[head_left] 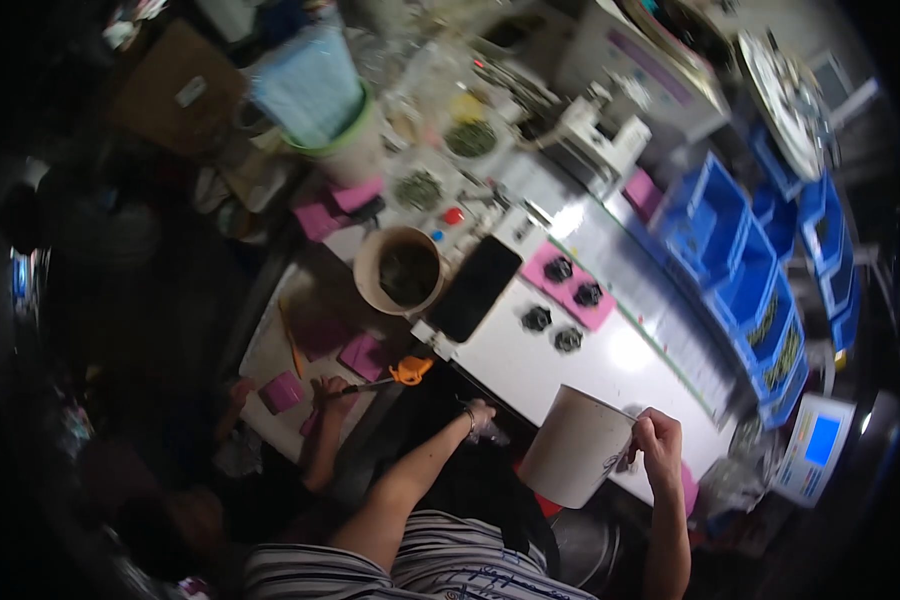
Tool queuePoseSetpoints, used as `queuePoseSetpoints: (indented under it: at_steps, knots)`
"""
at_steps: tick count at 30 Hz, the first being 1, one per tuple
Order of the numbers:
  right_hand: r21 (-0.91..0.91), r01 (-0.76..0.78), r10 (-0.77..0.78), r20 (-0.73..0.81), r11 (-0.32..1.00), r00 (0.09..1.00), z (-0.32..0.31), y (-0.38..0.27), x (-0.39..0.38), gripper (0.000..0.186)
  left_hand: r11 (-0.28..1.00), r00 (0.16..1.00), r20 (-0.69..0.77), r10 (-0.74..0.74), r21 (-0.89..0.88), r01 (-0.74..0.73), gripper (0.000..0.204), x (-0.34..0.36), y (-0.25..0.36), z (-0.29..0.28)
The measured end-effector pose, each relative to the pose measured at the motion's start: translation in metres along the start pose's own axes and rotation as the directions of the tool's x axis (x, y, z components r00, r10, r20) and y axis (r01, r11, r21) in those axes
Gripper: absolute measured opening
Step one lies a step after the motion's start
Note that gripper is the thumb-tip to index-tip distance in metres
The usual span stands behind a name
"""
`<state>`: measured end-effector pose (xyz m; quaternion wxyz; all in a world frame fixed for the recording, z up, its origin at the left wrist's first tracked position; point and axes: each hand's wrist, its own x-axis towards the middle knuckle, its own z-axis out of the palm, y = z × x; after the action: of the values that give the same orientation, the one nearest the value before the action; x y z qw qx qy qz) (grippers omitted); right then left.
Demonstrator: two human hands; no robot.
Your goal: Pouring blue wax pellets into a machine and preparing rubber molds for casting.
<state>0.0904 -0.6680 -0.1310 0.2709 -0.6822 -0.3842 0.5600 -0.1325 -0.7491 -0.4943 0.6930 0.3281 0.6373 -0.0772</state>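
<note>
The right hand (pixel 660 440) grasps a pale container (pixel 575 450) (tilted) beside the white tabletop (pixel 505 345); whether the blurred left hand (pixel 483 413) has its fingers closed, I cannot tell.

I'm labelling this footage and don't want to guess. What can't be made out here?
All in the head view:
- Inside of the white cup in the right hand: hidden by its wall.
- Whatever is at the left hand's fingertips: blurred.
- Contents of the beige tub: too dark to identify.
- Blue screen: too small and blurred to read.
</note>
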Motion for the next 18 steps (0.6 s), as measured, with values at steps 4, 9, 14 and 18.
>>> queuePoseSetpoints:
  at_steps: [4,9,14,18]
  knots:
    - [-0.095,0.317,-0.313,0.057,0.944,0.948,0.041,-0.089,0.039,0.026,0.880,0.894,0.108,0.435,0.160,-0.448,0.023,-0.037,-0.017,-0.084]
    - [-0.405,0.628,-0.640,0.125,0.665,0.758,0.098,-0.156,0.095,0.026,0.819,0.566,-0.672,0.477,0.106,-0.564,0.008,-0.276,0.131,-0.260]
    - [-0.521,0.672,-0.682,0.213,0.526,0.699,0.155,-0.201,0.122,0.027,0.497,-0.031,-0.522,0.852,0.827,-0.263,0.033,-0.280,0.228,-0.372]
    - [-0.519,0.697,-0.677,0.273,0.495,0.684,0.184,-0.214,0.133,0.027,0.419,0.131,-0.413,0.901,0.907,-0.027,0.011,-0.247,0.227,-0.410]
